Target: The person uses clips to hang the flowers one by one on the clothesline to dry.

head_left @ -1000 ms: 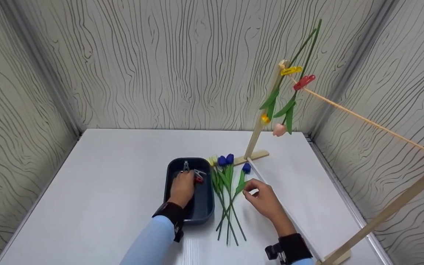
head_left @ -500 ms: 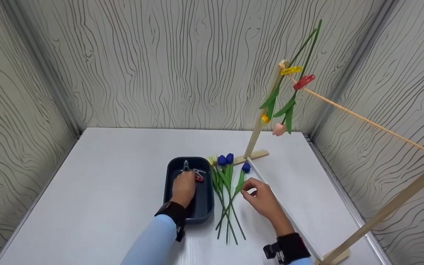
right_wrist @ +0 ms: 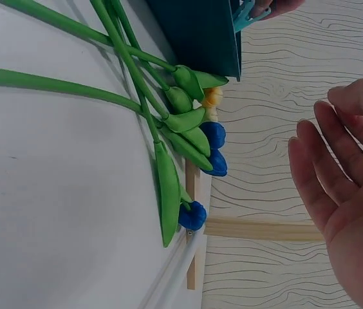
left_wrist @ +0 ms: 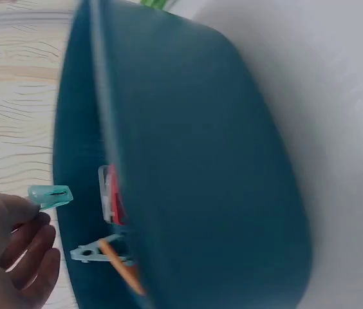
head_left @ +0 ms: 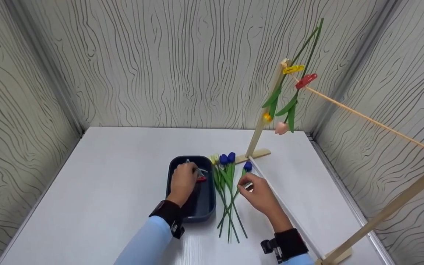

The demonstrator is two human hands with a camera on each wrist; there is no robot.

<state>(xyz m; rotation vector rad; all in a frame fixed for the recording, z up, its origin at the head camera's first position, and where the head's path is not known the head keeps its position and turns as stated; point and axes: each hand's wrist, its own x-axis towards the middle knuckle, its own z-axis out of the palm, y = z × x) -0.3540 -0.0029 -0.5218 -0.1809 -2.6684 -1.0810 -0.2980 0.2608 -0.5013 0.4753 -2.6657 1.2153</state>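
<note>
My left hand [head_left: 183,181] is over the dark blue basin [head_left: 191,219] and pinches a teal clothespin [left_wrist: 50,196] between thumb and finger. Below it in the basin lie a red clothespin [head_left: 201,179], a pale grey-blue one [left_wrist: 90,252] and an orange one [left_wrist: 122,267], partly hidden by the wall. My right hand [head_left: 257,193] hovers over the loose tulips, its fingers loosely bent and holding nothing. Several artificial tulips lie beside the basin with crossed green stems [head_left: 230,221]; among them are blue heads [head_left: 247,166] and pale yellow heads [head_left: 215,159].
A cord [head_left: 366,118] runs between two wooden posts on the right. From it hang an orange-yellow tulip [head_left: 267,117] under a yellow clothespin [head_left: 293,69] and a pink tulip [head_left: 281,128] under a red one [head_left: 306,81]. Patterned walls [head_left: 168,66] enclose the white table [head_left: 98,184].
My left hand has risen a little out of the basin, with a teal clothespin now in its pinch. My right hand has shifted slightly left over the tulips.
</note>
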